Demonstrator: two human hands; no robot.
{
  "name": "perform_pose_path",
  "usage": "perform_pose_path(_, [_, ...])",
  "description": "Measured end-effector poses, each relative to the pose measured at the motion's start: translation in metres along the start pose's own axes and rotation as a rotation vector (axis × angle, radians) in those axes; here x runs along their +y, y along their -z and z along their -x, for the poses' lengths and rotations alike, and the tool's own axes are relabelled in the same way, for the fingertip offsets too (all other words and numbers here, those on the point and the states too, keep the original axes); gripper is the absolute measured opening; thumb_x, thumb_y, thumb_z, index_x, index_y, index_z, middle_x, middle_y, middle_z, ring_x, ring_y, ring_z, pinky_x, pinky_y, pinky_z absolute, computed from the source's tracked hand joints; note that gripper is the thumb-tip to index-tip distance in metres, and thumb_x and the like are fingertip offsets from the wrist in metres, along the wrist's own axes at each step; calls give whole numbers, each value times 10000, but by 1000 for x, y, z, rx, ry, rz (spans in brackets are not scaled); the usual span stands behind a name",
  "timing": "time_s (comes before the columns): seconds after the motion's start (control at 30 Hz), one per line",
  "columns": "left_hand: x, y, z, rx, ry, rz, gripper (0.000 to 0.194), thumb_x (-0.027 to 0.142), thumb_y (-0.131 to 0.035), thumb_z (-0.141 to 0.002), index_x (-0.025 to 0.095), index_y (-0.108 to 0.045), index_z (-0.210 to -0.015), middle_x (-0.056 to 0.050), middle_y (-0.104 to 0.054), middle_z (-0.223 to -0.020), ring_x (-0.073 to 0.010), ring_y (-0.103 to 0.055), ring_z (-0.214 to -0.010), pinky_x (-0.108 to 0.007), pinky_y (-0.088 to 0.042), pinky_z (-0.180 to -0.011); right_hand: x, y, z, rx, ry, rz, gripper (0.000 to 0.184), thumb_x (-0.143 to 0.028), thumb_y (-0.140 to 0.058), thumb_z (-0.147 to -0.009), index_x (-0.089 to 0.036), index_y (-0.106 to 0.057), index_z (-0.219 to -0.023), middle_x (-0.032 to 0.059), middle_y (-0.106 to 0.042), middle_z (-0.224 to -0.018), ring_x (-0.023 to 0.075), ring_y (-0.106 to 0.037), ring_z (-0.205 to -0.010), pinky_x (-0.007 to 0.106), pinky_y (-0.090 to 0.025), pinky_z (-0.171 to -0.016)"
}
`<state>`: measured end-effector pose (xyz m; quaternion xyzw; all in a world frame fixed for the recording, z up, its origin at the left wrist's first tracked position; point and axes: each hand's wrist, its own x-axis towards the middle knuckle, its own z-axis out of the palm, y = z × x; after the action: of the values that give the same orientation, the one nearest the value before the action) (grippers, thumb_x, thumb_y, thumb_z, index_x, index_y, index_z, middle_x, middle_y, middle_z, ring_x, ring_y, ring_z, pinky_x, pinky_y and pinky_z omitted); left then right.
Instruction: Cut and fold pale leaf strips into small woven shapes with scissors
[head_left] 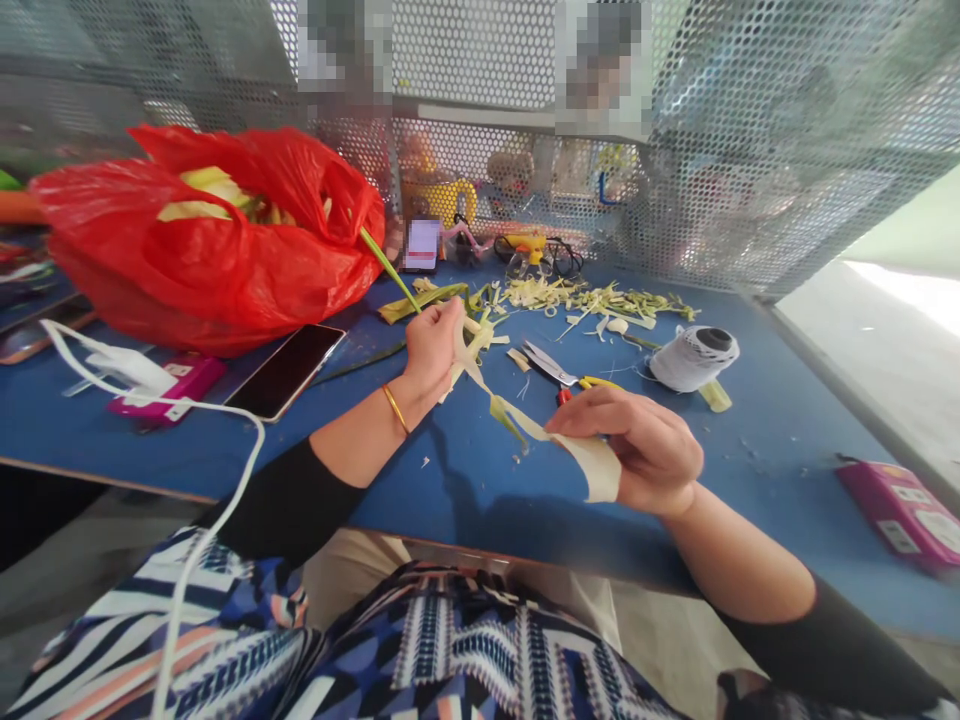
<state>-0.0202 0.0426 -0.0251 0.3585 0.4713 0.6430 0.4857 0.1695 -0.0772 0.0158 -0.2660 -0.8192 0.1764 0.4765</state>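
My left hand (433,348) is closed round a thin green stem (388,268) with pale leafy pieces bunched near its end. A long cream husk-like strip (592,466) runs from that bunch across to my right hand (637,445), which pinches it between thumb and fingers. Midway along, the strip narrows and a greenish piece (508,418) hangs off it. Just beyond my right hand lie open scissors (549,362) with a red and yellow handle. A spool of white thread (691,358) stands farther right.
A red plastic bag (225,285) with pale leaves inside fills the left back. A dark phone (289,372), a purple box (169,388) and a white cable (259,440) lie left. Trimmings (547,293) line the back, before a perforated metal screen (480,55). Another purple box (900,510) sits right.
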Motion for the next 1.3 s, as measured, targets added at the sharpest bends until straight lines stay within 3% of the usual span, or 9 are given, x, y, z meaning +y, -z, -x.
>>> perform_pose_path(0.27, [-6,7,-24,64,-10,33,391,441,-715,-791,217,-455,-605,84,-381,-460,-58,-346,-401,-250,-286,-417,-14,13,-5,-118,-27,-365,69,-317,-715,-838,-251,-698,-853,54,-718,-689,185,-694,-616,299,-561,-576])
perform_pose_path(0.47, [-8,11,-35,110,-15,54,322,395,-709,-798,211,-504,-631,63,-445,-504,-81,-434,-483,-248,-356,-492,-14,25,-2,-511,-304,-928,330,-488,-695,-833,-220,-608,-661,-5,-625,-513,103,-604,-446,204,-453,-445])
perform_pose_path(0.53, [-5,9,-27,74,-21,8,330,388,-699,-803,209,-501,-608,56,-445,-501,-86,-429,-479,-252,-346,-487,-9,24,-4,-405,-455,-928,345,-508,-729,-790,-217,-601,-656,-17,-599,-478,99,-563,-402,206,-421,-412])
perform_pose_path(0.63, [3,3,-4,-63,-48,-89,324,375,-701,-785,198,-522,-581,46,-463,-513,-90,-422,-476,-256,-340,-485,6,13,-8,6,-705,-629,303,-450,-810,-709,-194,-650,-688,-2,-616,-511,120,-555,-437,243,-434,-431])
perform_pose_path(0.7, [7,-2,16,-243,-55,-174,266,352,-720,-755,183,-582,-602,48,-481,-530,-80,-404,-483,-242,-333,-491,20,5,-11,196,-812,-502,382,-496,-847,-624,-182,-630,-603,6,-610,-510,126,-551,-455,267,-455,-462])
perform_pose_path(0.77, [9,-5,34,-440,-9,-236,250,359,-733,-731,174,-609,-618,56,-468,-518,-71,-373,-468,-228,-309,-475,30,-2,-13,258,-882,-478,407,-507,-870,-559,-180,-628,-573,-11,-586,-498,120,-541,-477,265,-456,-487])
perform_pose_path(0.87, [9,-8,50,-602,45,-263,226,342,-685,-760,163,-618,-639,47,-499,-544,-67,-378,-475,-212,-302,-469,37,-7,-13,222,-932,-490,363,-461,-889,-521,-177,-687,-622,-12,-633,-554,129,-580,-566,277,-499,-602])
perform_pose_path(1.0, [5,-8,53,-588,35,-286,161,294,-638,-781,163,-634,-687,47,-523,-558,-72,-404,-481,-208,-343,-486,35,-14,-10,127,-1012,-627,294,-360,-887,-538,-166,-723,-686,40,-739,-723,177,-682,-733,297,-537,-772])
perform_pose_path(1.3, [0,-12,59,-517,-55,-344,80,198,-623,-752,168,-650,-683,11,-629,-656,-109,-535,-602,-231,-423,-590,36,-38,-5,50,-1250,-929,146,-153,-734,-649,-150,-673,-782,49,-740,-685,154,-707,-591,251,-582,-626])
